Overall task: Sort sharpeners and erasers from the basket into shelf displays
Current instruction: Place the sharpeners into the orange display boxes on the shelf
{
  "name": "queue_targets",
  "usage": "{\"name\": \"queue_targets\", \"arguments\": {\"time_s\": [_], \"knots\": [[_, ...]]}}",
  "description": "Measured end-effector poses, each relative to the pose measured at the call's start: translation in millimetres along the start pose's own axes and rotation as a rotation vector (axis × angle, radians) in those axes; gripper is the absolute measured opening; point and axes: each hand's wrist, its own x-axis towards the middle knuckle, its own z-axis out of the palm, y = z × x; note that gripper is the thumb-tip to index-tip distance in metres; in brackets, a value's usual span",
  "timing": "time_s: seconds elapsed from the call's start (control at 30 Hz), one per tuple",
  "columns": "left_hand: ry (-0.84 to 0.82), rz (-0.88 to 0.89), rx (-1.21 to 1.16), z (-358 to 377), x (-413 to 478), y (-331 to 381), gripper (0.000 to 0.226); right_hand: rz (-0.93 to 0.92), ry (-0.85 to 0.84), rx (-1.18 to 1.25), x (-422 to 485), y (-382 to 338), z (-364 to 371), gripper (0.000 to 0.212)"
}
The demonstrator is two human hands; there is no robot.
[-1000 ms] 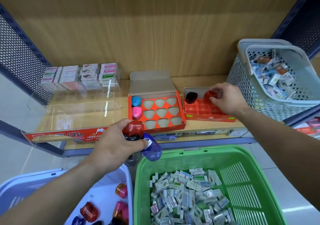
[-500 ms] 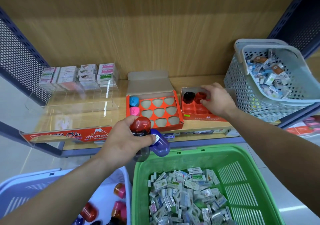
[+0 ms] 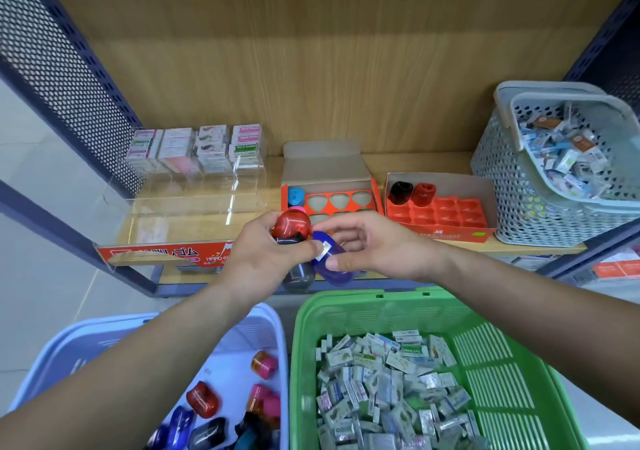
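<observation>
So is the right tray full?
No, the red tray is mostly empty: only a black sharpener and a red sharpener sit at its back left.

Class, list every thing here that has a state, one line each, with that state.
Left hand: grips red domed sharpener, dark grey sharpener, blue translucent sharpener.
Right hand: pinches blue translucent sharpener.
Orange cardboard display box: lid open, most slots unfilled.
Red slotted tray: two slots filled.
Green plastic basket: part-full of small wrapped erasers.
</observation>
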Motion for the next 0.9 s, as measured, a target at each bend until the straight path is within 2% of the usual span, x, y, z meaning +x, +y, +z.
{"name": "queue_targets", "arguments": {"time_s": [0.1, 0.27, 0.37, 0.43, 0.5, 0.67, 0.83, 0.9], "knots": [[-0.012, 0.005, -0.005, -3.1, 0.3, -3.8, 0.027, 0.028, -0.028, 0.004, 0.3, 4.1, 0.9, 0.049], [0.013, -0.022, 0.063, -11.1, 5.2, -11.3, 0.025, 0.215, -0.005, 0.101, 1.2, 15.0, 5.2, 0.03], [0.022, -0.042, 0.125, -12.1, 8.0, -14.8, 0.025, 0.191, 0.082, -0.066, 3.6, 24.8, 0.1, 0.027], [0.006, -0.048, 0.128, -10.3, 8.5, -16.1, 0.025, 0.133, 0.136, -0.286, 5.6, 31.0, -5.4, 0.044], [-0.001, -0.05, 0.126, -8.7, 9.6, -17.2, 0.027, 0.126, 0.174, -0.339, 7.9, 33.5, -9.3, 0.047], [-0.006, -0.055, 0.133, -6.1, 10.9, -16.5, 0.027, 0.1, 0.137, -0.201, 12.1, 35.9, -14.5, 0.028], [-0.012, -0.045, 0.125, -1.5, 11.4, -14.4, 0.027, 0.106, 0.197, -0.008, 11.6, 32.7, -13.8, 0.042], [-0.013, -0.04, 0.118, 1.5, 11.8, -13.5, 0.025, 0.138, 0.24, 0.057, 11.7, 33.9, -16.5, 0.042]]}}
